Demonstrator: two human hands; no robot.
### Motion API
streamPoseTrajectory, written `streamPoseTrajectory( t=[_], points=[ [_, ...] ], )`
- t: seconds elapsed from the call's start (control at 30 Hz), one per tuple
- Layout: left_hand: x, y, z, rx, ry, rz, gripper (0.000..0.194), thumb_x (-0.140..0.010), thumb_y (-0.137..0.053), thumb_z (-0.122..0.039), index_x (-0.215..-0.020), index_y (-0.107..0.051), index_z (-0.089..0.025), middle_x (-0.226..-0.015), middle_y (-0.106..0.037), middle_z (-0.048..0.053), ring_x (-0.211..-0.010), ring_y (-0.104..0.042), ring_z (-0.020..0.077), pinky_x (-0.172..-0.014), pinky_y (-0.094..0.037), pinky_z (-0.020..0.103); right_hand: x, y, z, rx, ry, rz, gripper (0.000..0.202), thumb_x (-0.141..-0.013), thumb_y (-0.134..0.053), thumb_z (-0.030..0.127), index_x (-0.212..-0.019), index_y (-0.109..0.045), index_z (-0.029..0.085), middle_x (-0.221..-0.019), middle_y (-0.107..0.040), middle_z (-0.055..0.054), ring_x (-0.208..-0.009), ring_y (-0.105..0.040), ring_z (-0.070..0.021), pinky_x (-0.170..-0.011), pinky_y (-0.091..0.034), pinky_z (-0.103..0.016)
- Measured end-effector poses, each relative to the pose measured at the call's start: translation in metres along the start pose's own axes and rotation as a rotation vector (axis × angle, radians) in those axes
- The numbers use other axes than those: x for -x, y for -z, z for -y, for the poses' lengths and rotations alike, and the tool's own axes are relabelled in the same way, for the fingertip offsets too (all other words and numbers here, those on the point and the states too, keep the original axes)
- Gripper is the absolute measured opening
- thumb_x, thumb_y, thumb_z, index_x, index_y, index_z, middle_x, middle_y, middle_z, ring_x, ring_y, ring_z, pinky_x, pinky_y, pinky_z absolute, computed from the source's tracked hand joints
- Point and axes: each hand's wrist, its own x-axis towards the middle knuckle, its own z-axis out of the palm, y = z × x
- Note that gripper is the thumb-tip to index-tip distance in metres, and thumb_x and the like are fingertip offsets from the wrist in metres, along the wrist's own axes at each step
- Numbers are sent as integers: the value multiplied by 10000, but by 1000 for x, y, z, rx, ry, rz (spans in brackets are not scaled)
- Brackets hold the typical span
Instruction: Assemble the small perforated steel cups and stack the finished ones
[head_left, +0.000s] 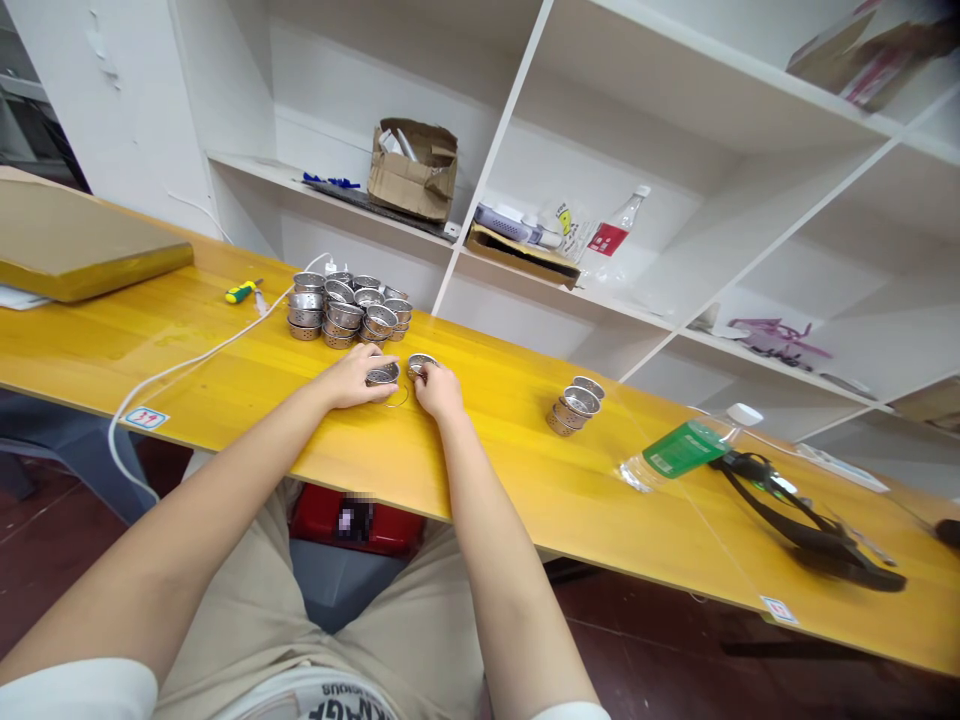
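Note:
Two small perforated metal cups are at my hands on the yellow table [495, 440]. My left hand [358, 378] is curled around the left cup [383, 374], thumb and fingers on its sides. The fingers of my right hand [437, 388] pinch the near rim of the right cup [420, 364]. A thin wire loop [405, 397] shows between the hands. Just beyond them stand several stacked metal cups [345, 310]. Farther right is a smaller tilted stack of cups [576, 405].
A green-labelled bottle [686, 447] and a black strap [810, 530] lie at the right. A white cable [202, 355] crosses the left side, near a screwdriver [241, 292] and a large flat box [82, 240]. White shelves [637, 100] rise behind the table.

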Motion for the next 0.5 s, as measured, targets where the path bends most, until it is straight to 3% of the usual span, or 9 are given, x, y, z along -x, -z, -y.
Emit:
streamPoseTrajectory(
  t=[0.1, 0.5],
  points=[
    [-1, 0, -1, 28, 5, -9, 567, -935, -514, -618, -1357, -668, -272, -1241, -598, 108, -1210, -543, 300, -1140, -407, 478, 0, 0, 0, -6, -3, -2, 250, -1000, -508, 309, -1126, -704, 217, -1245, -699, -133, -1090, -646, -260, -943, -483, -359],
    [-4, -5, -2, 0, 21, -46, 549, -913, -537, -571, -1334, -685, -252, -1264, -591, 115, -1220, -536, 305, -1147, -404, 487, -1, 0, -2, -36, -4, -16, 229, -984, -533, 274, -1155, -673, 217, -1270, -680, -122, -1088, -636, -262, -957, -471, -363]
  ],
)
